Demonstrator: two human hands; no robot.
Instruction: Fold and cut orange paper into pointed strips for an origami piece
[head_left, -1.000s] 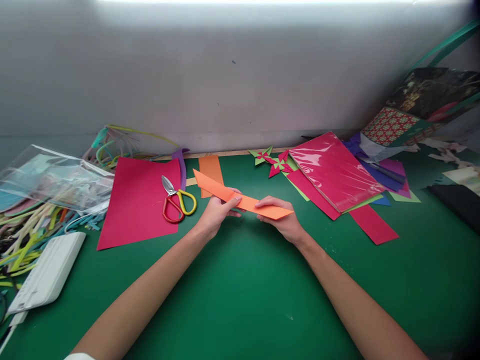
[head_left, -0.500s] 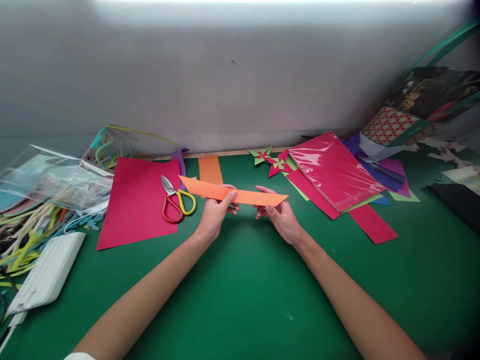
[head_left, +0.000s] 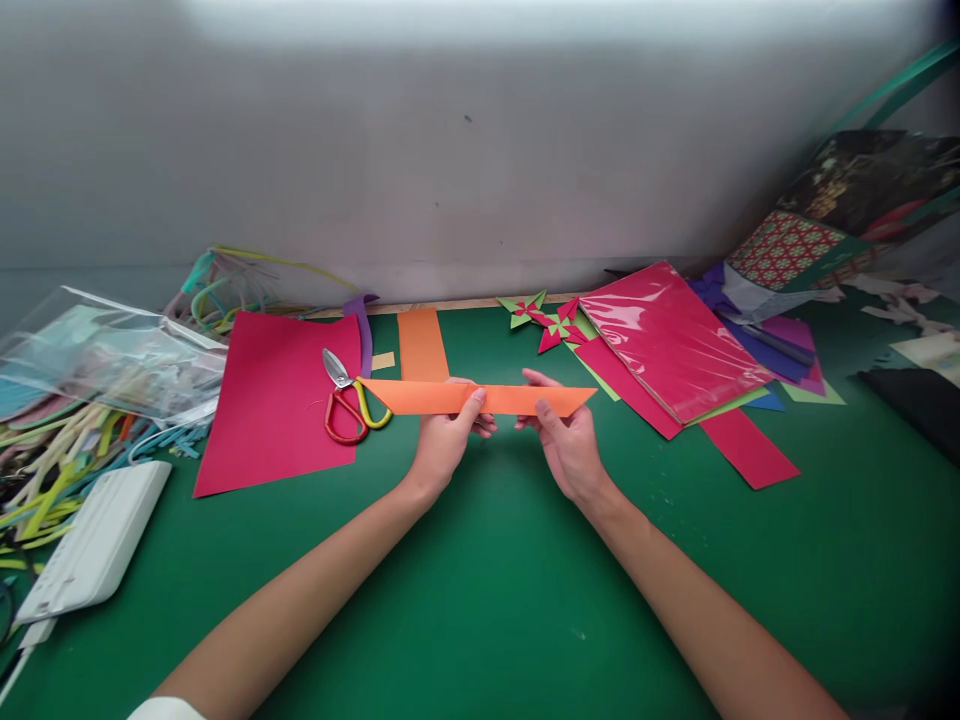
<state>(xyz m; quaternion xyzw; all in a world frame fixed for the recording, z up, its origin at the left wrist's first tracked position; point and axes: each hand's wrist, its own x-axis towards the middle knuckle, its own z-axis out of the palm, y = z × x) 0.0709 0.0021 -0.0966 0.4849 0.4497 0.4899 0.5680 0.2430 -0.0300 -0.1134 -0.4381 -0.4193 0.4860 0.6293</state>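
Both hands hold a folded orange paper strip (head_left: 420, 398) level above the green table, its two ends slanting to points. My left hand (head_left: 448, 440) pinches it near the middle, thumb on the front and fingers behind. My right hand (head_left: 571, 445) grips it near the right end, thumb on the front face. Just left of the strip lie scissors (head_left: 346, 410) with one red and one yellow handle, resting on a red paper sheet (head_left: 277, 400). Behind the strip is a flat orange paper piece (head_left: 423, 345), partly covered by it.
Two folded red-and-green paper stars (head_left: 561, 325) lie near the wall. Right of them is a plastic-wrapped red paper pack (head_left: 671, 340) over cut strips. At left are a white power bank (head_left: 97, 540), plastic sleeves (head_left: 127, 350) and tangled coloured strips (head_left: 52, 470).
The orange strip has turned from a slant to nearly level, and both hands have shifted slightly right with it. A small tan piece beside the scissors now shows.
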